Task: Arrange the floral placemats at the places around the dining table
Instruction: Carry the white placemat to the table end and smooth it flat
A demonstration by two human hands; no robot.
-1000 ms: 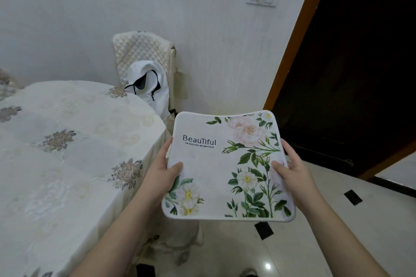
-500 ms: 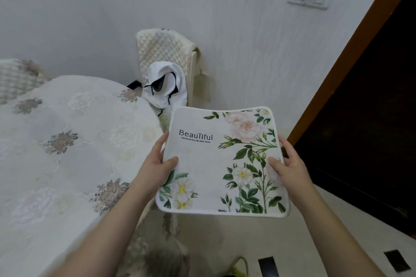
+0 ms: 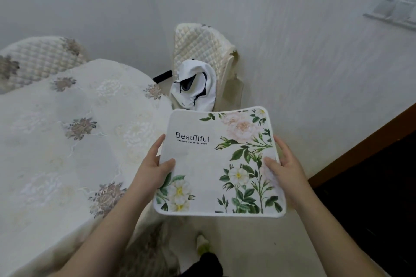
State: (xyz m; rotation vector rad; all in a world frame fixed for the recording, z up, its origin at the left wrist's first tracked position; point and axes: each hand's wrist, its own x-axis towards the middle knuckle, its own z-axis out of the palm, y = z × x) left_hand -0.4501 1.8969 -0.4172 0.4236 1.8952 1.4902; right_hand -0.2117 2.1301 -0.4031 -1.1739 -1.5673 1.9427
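I've got the floral placemat pinched by its side edges, left hand and right hand both clamped on it, held up mid-frame just right of the dining table.

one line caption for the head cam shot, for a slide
Both hands, left and right, hold a floral placemat beside the cloth-covered dining table.
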